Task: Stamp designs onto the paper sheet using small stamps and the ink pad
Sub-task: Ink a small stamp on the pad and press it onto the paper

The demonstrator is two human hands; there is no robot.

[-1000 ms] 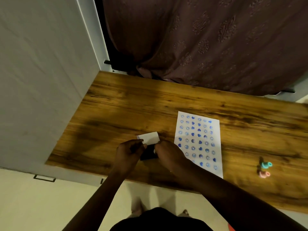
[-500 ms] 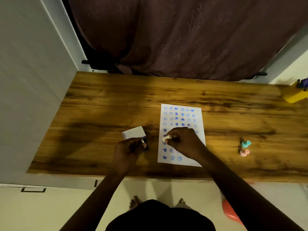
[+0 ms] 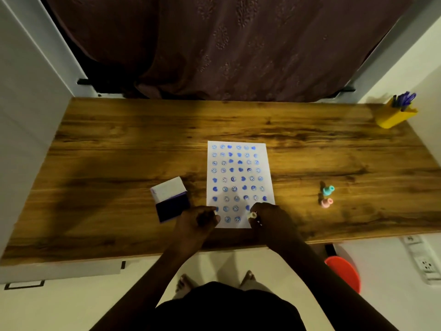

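Note:
A white paper sheet [image 3: 238,182] lies on the wooden table [image 3: 119,151], covered with rows of blue smiley and heart prints. My right hand [image 3: 269,218] grips a small pale stamp [image 3: 252,215] over the sheet's bottom right corner. My left hand [image 3: 198,219] rests curled on the sheet's bottom left corner, holding nothing that I can see. The ink pad [image 3: 171,201] lies open just left of the sheet, its white lid tipped back and the dark blue pad showing.
A teal stamp [image 3: 328,190] and a pink stamp [image 3: 326,203] stand on the table right of the sheet. A yellow pen holder [image 3: 395,117] with blue pens sits at the far right corner. A dark curtain [image 3: 226,44] hangs behind; a red stool [image 3: 346,273] stands below right.
My right hand has carried the stamp from the ink pad across to the sheet's bottom right. My left hand has let go of the ink pad and moved onto the sheet's bottom left corner.

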